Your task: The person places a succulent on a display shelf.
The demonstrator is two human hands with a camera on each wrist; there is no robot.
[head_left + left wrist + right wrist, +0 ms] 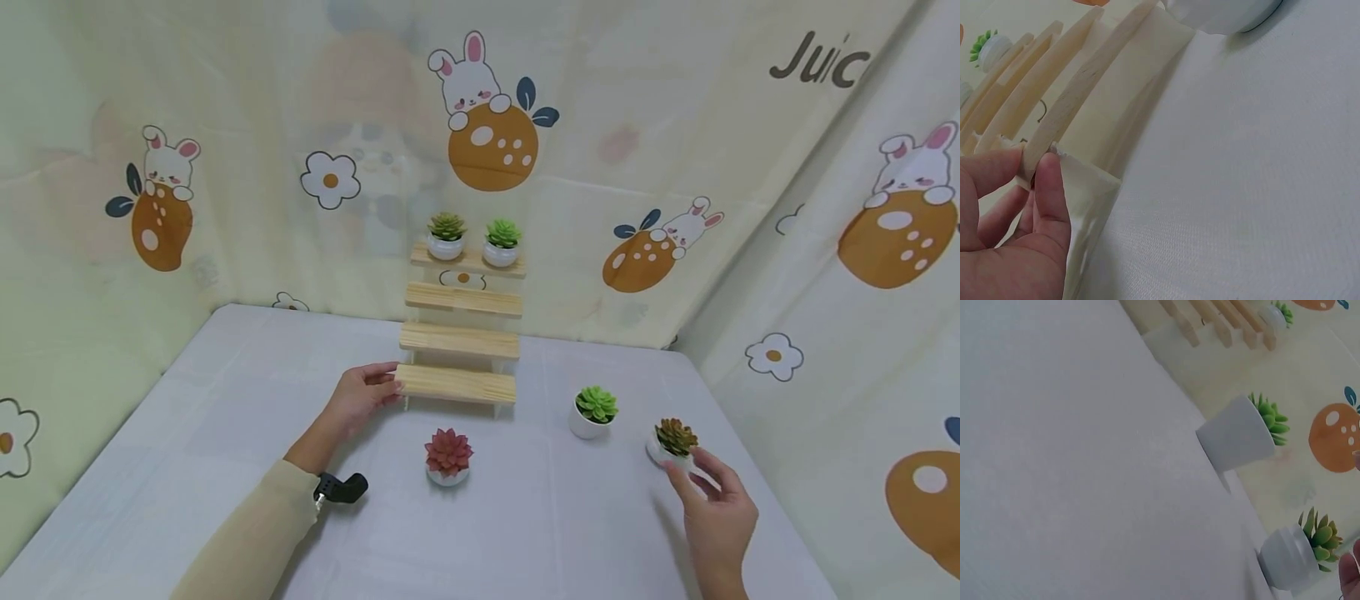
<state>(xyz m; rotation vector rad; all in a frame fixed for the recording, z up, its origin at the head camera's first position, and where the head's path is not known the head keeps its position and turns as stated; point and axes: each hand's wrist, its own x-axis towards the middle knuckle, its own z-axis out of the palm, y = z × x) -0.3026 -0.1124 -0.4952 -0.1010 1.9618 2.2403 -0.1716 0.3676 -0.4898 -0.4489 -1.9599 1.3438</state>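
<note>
My left hand (362, 398) pinches the left end of the bottom board of a wooden tiered shelf (456, 383); in the left wrist view its thumb and fingers (1050, 194) hold the board end. At right, my right hand (716, 508) reaches to a brown-green potted succulent (675, 437), thumb and fingers spread. The right wrist view shows fingertips (1350, 575) close to that succulent's leaves (1322, 540), with no grip on the pot visible. A bright green succulent (595, 408) in a white pot stands between shelf and right hand.
On the top board sit a dark green succulent (446, 233) and a bright green one (502, 242), both in white pots. A red succulent (448, 454) stands on the white tabletop (540, 517) before the shelf. Patterned curtains (247, 100) hang behind and at both sides.
</note>
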